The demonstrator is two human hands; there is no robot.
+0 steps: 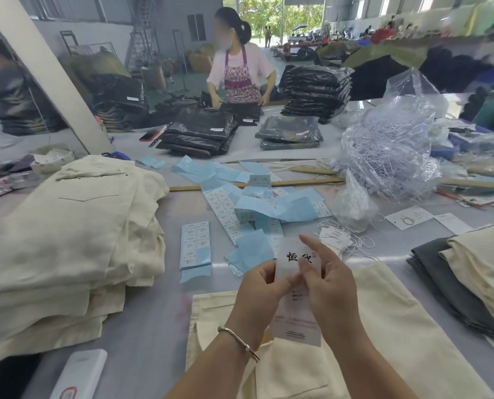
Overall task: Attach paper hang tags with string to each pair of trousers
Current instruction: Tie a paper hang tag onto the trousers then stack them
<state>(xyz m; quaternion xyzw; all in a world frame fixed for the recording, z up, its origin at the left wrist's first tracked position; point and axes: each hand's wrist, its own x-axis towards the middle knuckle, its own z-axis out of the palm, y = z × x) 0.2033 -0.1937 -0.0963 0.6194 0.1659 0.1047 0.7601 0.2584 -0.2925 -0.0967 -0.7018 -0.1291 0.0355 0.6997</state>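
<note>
Tag [295, 283] pinched btwn both hands [297, 286]

Bare forearms, thin silver bangle [238, 339] on the left wrist

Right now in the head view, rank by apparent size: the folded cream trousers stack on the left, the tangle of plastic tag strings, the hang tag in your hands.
1. cream trousers stack
2. tangle of plastic tag strings, though it sits farther back, so unsure
3. hang tag, nearest yet smallest
</note>
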